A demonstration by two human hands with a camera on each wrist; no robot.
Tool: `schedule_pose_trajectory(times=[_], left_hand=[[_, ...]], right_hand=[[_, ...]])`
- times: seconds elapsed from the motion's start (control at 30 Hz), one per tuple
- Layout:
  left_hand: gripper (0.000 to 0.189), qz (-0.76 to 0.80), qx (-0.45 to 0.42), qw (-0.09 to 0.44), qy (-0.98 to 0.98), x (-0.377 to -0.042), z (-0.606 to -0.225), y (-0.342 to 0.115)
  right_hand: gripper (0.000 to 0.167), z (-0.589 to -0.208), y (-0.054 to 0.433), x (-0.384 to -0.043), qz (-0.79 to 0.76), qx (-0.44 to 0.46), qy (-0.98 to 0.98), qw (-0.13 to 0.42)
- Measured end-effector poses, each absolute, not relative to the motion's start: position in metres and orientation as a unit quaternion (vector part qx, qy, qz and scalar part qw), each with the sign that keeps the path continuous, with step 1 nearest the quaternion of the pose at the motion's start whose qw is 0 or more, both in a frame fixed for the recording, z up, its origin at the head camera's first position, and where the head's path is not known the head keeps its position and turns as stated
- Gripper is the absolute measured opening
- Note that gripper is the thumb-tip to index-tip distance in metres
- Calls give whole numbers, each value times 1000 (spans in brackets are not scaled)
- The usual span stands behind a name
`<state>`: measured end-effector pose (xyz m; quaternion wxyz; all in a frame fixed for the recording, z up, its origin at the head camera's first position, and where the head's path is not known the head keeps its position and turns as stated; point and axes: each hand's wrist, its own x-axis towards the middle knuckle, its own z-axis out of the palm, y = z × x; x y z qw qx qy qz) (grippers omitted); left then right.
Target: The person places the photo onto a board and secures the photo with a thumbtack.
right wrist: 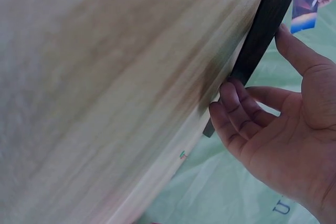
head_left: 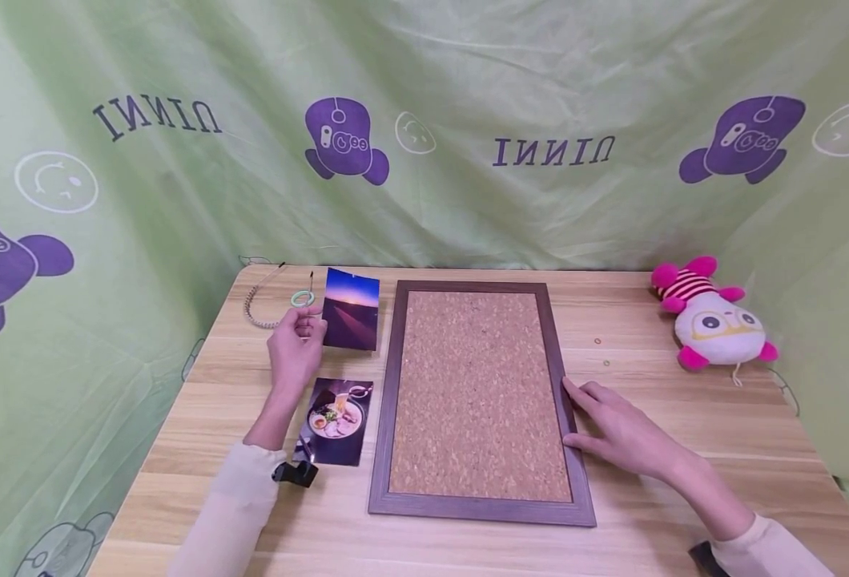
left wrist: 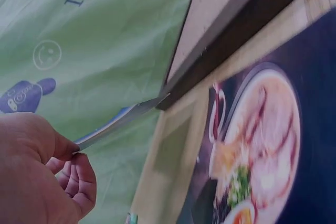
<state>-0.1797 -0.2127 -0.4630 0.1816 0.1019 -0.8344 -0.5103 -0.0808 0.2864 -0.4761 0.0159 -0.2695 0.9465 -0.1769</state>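
Note:
My left hand (head_left: 298,344) pinches the left edge of a photo (head_left: 352,308) of a road under an orange and blue sky. The photo is tilted up off the table, and the left wrist view (left wrist: 118,124) catches it nearly edge-on between thumb and fingers. A second photo (head_left: 335,421), of a bowl of ramen, lies flat below it. To the right lies a cork board (head_left: 482,393) with a dark brown wooden frame (head_left: 482,509). Against the frame's right rail rest the thumb and fingertips of my right hand (head_left: 622,429), loosely bent in the right wrist view.
Behind the left hand lie a beaded cord (head_left: 251,308) and a pale green ring (head_left: 303,298). Two tiny rings, one orange (head_left: 597,341) and one green (head_left: 607,363), lie right of the board. A plush toy (head_left: 716,324) sits at the back right corner. Green curtains (head_left: 424,216) surround the table.

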Motion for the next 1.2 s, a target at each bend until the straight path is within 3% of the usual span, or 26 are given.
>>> schedule_pose_trajectory(times=[0.2,1.2], left_hand=[[24,-542,78,185,-816,-175,-457,-192],[19,-623,22,-10,-782,-159,-485,-86]], right_hand=[[86,-476,285,-81,-173,-262,949,19],[84,-477,283,-79,-170,-255,952,20]])
